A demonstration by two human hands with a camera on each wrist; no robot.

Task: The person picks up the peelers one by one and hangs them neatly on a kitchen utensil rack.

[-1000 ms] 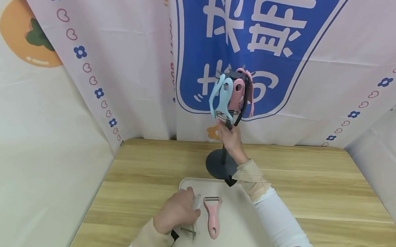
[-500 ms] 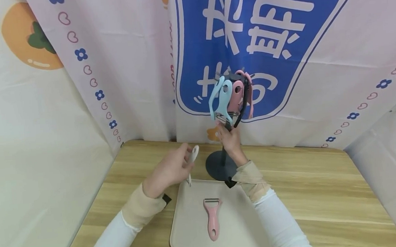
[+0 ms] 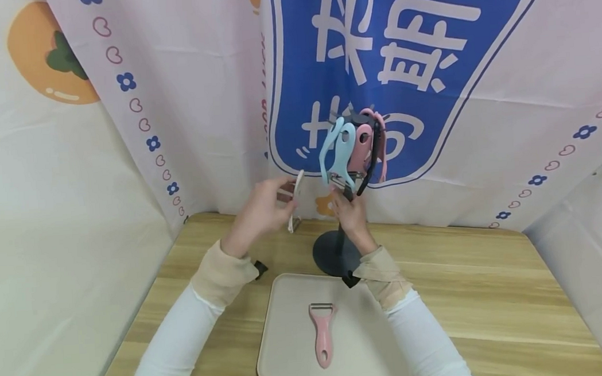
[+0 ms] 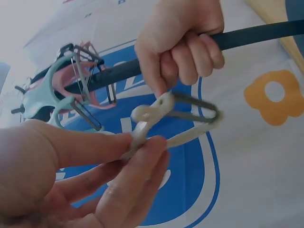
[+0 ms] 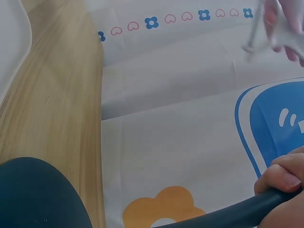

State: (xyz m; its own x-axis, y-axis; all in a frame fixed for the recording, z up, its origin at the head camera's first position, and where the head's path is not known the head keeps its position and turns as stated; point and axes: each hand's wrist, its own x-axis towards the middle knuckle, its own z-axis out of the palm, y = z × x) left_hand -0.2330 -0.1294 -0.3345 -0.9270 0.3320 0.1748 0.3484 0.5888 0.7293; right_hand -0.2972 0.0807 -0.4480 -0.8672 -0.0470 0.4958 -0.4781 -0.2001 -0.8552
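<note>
Between thumb and fingers my left hand (image 3: 265,210) pinches a white peeler (image 4: 152,114), its metal blade turned away from the palm in the left wrist view. That hand is raised, left of a dark stand. My right hand (image 3: 351,211) grips the upright post (image 4: 259,35) of the stand, just below its top. Around the top hang light blue peelers (image 3: 343,151), pink peelers (image 3: 361,150) and a black peeler (image 3: 369,163), handles up and blades down. A pink peeler (image 3: 323,336) lies on the cream tray (image 3: 367,345), blade end toward the stand.
The stand's round dark base (image 3: 331,254) rests on the wooden table (image 3: 493,291) behind the tray. Printed cloth (image 3: 213,101) hangs right at the table's back edge. Plain white cloth (image 3: 62,254) closes off the left side.
My left hand has lifted the white peeler off the tray and carried it up and forward, to beside the stand's post. The right hand keeps its grip on the post.
</note>
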